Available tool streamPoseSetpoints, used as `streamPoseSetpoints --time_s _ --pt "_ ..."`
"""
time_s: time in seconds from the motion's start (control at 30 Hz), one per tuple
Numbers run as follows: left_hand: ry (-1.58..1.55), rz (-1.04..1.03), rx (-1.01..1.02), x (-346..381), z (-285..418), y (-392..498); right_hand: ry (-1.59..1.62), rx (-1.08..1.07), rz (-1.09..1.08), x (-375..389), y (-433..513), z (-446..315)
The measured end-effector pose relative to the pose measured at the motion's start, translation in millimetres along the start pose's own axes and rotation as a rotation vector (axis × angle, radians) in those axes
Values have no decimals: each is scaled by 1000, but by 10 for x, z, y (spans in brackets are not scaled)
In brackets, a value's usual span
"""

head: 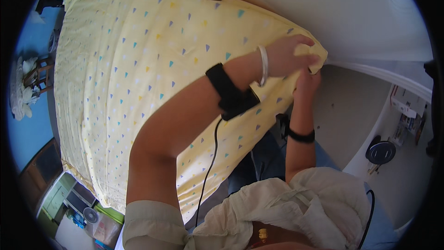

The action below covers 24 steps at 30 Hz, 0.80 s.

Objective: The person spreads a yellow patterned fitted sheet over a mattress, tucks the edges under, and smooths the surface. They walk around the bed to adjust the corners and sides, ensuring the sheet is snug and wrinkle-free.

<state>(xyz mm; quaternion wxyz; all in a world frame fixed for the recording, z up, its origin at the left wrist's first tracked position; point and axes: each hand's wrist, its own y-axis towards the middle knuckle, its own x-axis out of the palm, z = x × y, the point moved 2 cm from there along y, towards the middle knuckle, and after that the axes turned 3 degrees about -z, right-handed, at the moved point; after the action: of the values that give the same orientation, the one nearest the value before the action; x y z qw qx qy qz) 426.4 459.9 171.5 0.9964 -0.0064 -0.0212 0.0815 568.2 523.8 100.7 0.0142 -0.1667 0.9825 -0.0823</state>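
Note:
A pale yellow sheet point(156, 59) with small blue, teal and yellow triangles lies spread over a bed. My left hand point(289, 55), below a white bangle, reaches across to the sheet's corner at the upper right, its thumb and fingers around a bunched fold. Just below it, my right hand point(308, 81) grips the same corner from its lower side. The two hands are close together, and the right fingertips are partly hidden by cloth. Black straps with small devices sit on both forearms, and a cable hangs from the left one.
A white wall or curtain point(347, 10) runs beside the bed's far edge. At the right, a round dark object point(381, 152) and boxes point(404, 100) stand near the grey floor. A small fan point(91, 215) and a plastic bin point(105, 231) are at the lower left.

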Motion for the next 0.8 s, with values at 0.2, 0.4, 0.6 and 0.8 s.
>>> streamPoseSetpoints --time_s 0.2,0.4,0.6,0.8 --pt "1158 104 -65 -950 -1153 -76 -270 -35 232 -603 264 1060" --pt "1472 91 59 -1136 -1444 391 -779 -507 177 -646 245 713" --pt "1586 -294 -195 -1168 -1492 708 -1066 -126 85 -752 540 481" --pt "1188 -536 -306 -1409 -1313 536 -654 27 -40 -884 575 529"
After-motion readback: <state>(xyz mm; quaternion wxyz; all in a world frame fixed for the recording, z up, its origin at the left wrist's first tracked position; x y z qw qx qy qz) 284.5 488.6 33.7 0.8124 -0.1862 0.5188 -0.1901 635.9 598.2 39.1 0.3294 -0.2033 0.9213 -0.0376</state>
